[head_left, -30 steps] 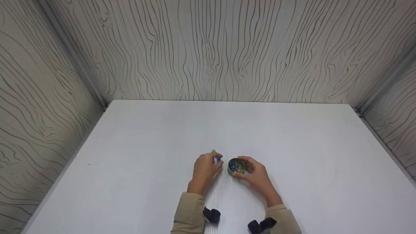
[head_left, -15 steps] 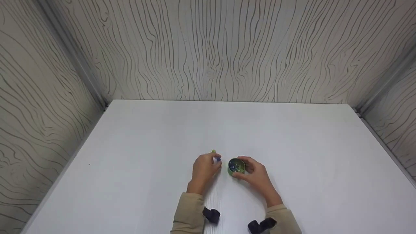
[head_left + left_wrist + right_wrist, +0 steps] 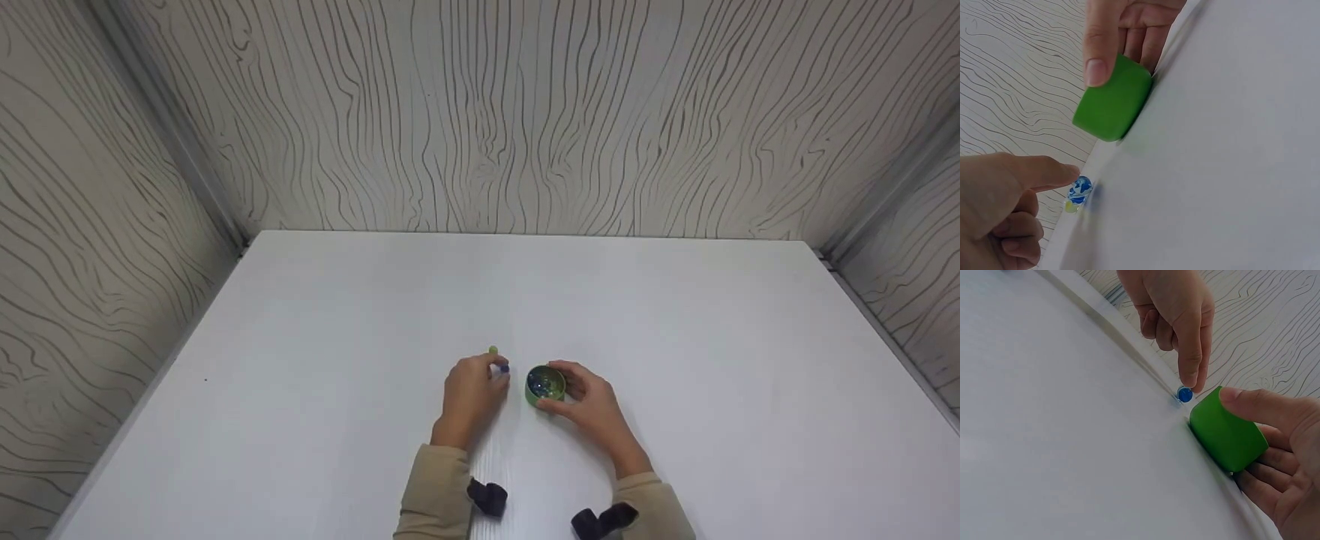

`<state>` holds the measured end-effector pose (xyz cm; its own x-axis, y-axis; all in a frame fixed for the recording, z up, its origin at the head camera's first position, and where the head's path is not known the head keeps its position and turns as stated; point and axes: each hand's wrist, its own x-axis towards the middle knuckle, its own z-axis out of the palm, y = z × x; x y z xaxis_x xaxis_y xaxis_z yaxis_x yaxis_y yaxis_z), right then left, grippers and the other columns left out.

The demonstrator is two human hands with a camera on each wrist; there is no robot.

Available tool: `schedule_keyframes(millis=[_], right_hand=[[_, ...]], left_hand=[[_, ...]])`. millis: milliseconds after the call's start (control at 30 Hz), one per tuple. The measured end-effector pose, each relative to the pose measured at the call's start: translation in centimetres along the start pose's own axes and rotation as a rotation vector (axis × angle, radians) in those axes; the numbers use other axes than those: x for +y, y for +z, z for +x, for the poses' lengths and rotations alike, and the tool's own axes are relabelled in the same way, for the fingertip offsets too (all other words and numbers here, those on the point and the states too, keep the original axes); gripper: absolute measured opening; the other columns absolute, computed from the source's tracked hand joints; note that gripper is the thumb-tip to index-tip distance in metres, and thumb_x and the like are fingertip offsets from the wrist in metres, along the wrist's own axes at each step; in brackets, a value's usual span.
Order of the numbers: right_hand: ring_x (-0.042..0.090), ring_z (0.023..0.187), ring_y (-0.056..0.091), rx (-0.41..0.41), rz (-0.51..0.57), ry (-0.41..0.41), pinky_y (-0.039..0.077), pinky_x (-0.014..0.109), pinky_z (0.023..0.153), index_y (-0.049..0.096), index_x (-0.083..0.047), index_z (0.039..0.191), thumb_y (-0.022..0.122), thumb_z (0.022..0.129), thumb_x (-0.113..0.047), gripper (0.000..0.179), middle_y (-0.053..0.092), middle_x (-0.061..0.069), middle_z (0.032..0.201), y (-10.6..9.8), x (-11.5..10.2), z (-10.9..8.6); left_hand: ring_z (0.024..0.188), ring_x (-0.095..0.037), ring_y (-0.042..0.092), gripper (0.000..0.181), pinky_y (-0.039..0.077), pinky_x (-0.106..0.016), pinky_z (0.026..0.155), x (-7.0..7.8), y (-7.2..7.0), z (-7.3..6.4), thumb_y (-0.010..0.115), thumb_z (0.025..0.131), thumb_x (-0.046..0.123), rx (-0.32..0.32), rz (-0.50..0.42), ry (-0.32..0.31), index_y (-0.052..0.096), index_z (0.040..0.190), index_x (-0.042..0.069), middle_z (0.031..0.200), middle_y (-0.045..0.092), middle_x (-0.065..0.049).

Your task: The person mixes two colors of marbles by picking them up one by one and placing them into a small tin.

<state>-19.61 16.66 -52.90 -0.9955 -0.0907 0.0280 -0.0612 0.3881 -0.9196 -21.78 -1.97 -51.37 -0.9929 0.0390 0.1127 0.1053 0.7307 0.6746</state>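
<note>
My right hand (image 3: 589, 401) holds a small green cup (image 3: 1227, 433), thumb on the near side and fingers around the far side. The cup stands upright on the table, and shiny blue and greenish glass shows inside it. Left of the cup, my left hand (image 3: 469, 394) reaches a straight finger to a blue-and-white glass marble (image 3: 1080, 190), its fingertip right at the marble's top. Its other fingers are curled in beneath. A yellow-green marble (image 3: 493, 349) lies just beyond the left fingers, partly hidden behind the blue one in the left wrist view.
The white table (image 3: 337, 322) stretches out on all sides of the hands. A wood-grain patterned panel (image 3: 480, 112) rises behind its back edge, with similar panels left and right. Dark wrist devices (image 3: 489, 498) sit at both tan sleeves.
My left hand has drawn slightly left, its thumb and finger moving away from the cup. The right hand, the cup and the yellow-green marble stay in place.
</note>
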Motion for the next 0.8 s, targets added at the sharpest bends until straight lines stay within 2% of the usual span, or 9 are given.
schedule_keyframes(millis=[233,400,700,800], right_hand=[[0.035,0.128,0.055,0.005,0.0,0.004,0.046,0.037,0.104,0.058,-0.003,0.127,0.082,0.074,-0.016,0.059,0.06,0.019,0.132,0.02,-0.05,0.01],[0.034,0.128,0.055,0.011,-0.004,0.011,0.045,0.037,0.104,0.058,-0.004,0.126,0.082,0.074,-0.015,0.058,0.06,0.019,0.132,0.04,-0.08,-0.02],[0.033,0.126,0.057,0.02,0.003,0.012,0.046,0.038,0.103,0.06,-0.004,0.125,0.082,0.074,-0.014,0.057,0.062,0.018,0.129,0.05,-0.17,-0.07],[0.033,0.125,0.057,0.023,0.001,0.004,0.046,0.038,0.103,0.06,-0.004,0.124,0.082,0.073,-0.015,0.057,0.063,0.018,0.128,0.06,-0.08,-0.02]], left_hand=[[0.065,-0.01,0.053,0.017,0.044,-0.024,0.061,-0.02,0.06,0.06,0.069,0.084,0.014,0.005,0.01,0.004,0.074,0.1,0.012,0.081,0.072,-0.005],[0.067,-0.011,0.056,0.017,0.046,-0.026,0.062,-0.18,0.21,0.08,0.069,0.083,0.012,0.006,0.011,-0.002,0.074,0.099,0.013,0.082,0.072,-0.006],[0.082,-0.019,0.067,0.017,0.053,-0.034,0.073,-0.19,0.45,0.02,0.071,0.081,0.01,0.007,0.022,0.0,0.074,0.097,0.013,0.097,0.075,-0.01],[0.092,-0.023,0.07,0.017,0.054,-0.035,0.081,-0.15,0.56,-0.11,0.071,0.082,0.01,0.011,0.023,-0.003,0.074,0.098,0.013,0.103,0.075,-0.01]])
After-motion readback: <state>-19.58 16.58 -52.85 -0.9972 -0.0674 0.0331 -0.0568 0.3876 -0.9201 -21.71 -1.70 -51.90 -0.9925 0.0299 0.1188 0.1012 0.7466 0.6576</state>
